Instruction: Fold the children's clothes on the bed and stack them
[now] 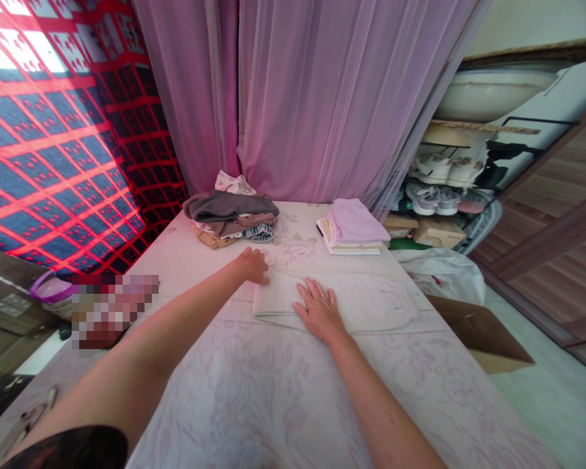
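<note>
A pale, finely striped garment point(371, 301) lies flat and folded lengthwise on the bed, its gathered cuff towards the right. They look like thin trousers, though the whole shape does not show. My right hand point(321, 309) rests palm down on the cloth, fingers spread. By the garment's far left corner is my left hand point(254, 266), its fingers loosely stretched and slightly blurred. Whether it touches the cloth I cannot tell. Beyond it sits a heap of clothes point(232, 212) in grey, brown and prints. A neat folded stack point(354, 225) with a pink piece on top lies at the far right.
The flowered bed sheet point(273, 391) spreads beneath everything. Purple curtains point(312, 98) hang behind the bed. Shelves with shoes point(434, 195), a white plastic bag point(442, 273) and an open cardboard box point(483, 332) stand along the right side. A blurred-out patch point(114, 309) is at the left.
</note>
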Tool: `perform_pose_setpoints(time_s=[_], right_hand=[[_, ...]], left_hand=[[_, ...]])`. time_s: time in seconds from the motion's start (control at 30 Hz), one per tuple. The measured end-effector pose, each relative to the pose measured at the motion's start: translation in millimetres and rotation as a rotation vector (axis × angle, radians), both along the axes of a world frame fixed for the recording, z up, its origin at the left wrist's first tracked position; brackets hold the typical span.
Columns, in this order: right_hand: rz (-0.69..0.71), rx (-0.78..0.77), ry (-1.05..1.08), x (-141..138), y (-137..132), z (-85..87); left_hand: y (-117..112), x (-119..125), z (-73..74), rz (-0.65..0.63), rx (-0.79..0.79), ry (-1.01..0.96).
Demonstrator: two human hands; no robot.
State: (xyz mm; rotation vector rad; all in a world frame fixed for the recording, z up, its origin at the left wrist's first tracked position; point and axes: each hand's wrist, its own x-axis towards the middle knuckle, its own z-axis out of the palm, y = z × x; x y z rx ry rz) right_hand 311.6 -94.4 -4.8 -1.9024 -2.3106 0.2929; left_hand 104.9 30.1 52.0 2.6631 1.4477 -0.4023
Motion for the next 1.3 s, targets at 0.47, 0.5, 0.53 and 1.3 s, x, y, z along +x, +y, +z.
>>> perform_pose_setpoints(time_s=[0.47,0.5,0.53,1.3], right_hand=[[0.0,0.032,-0.02,-1,-1,-1.3],[0.001,0.032,-0.019,-1,-1,-1.2],[0.0,0.031,-0.018,-1,-1,-1.1],[-0.002,0.031,-0.017,-1,0,-1.3]], left_hand=[[-15,-2,27.6,-0.154,-0.022,-0.174],[-17,0,30.1,-0.184,-0.026,-0.194],[-18,2,32.5,-0.215,-0.03,-0.215],[-35,-3,0.0,0.051,0.073,-0.1]])
